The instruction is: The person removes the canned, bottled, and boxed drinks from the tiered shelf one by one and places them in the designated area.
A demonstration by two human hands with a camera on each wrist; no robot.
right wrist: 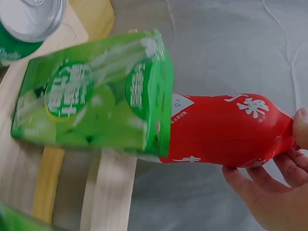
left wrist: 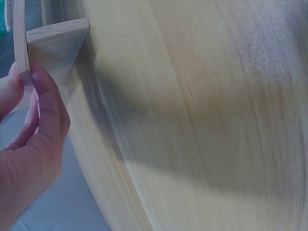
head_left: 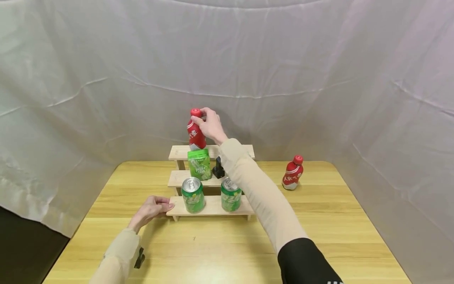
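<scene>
This looks like a lab-style booth, grey curtains (head_left: 227,59) flanking a wooden table (head_left: 213,252) on three sides.

Soft light brightens the tabletop (head_left: 213,244) in the head view, pale glare toward its front; the dimmer, bluish left-wrist view shows a broad shadow and grainy glare, while the right-wrist view's green box (right wrist: 96,96) looks slightly blurred.

Hands (head_left: 212,125) on red bottle (head_left: 197,135) and rack (head_left: 213,206)
</scene>
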